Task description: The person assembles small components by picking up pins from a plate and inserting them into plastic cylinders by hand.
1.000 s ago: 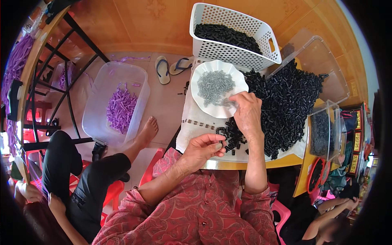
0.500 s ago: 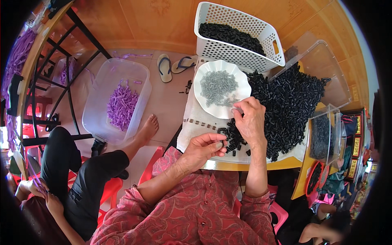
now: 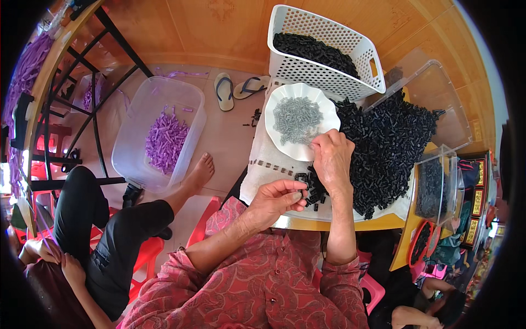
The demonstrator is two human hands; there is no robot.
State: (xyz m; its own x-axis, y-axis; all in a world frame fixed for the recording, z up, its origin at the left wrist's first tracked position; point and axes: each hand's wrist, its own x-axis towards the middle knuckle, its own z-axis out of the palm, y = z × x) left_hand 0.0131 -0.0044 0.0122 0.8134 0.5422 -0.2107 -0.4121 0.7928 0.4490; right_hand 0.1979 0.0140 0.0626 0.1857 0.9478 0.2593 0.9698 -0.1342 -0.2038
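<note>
And the right hand [image 3: 333,159] is over at the near right rim of the wavy-edged white plate [image 3: 285,149], fingers drawn in close by the small clear pieces [image 3: 297,116] heaped inside; whether they pinch one, I cannot tell. Lower down, the left hand [image 3: 276,202] sits in front of the table [image 3: 378,222], thumb and forefinger brought together at the tips, with anything between them too small to make out. Just beyond those fingertips come the loose black pieces [image 3: 378,153], spilling out of a broad dark pile across the white towel [image 3: 257,178], right of the plate. Behind it all stands a white perforated basket [image 3: 323,70], more black pieces in its bottom. Off left on the floor, a clear plastic tub [image 3: 129,131] holds purple strips [image 3: 165,140], and a seated co-worker's bare foot [image 3: 201,174] rests nearby.
</note>
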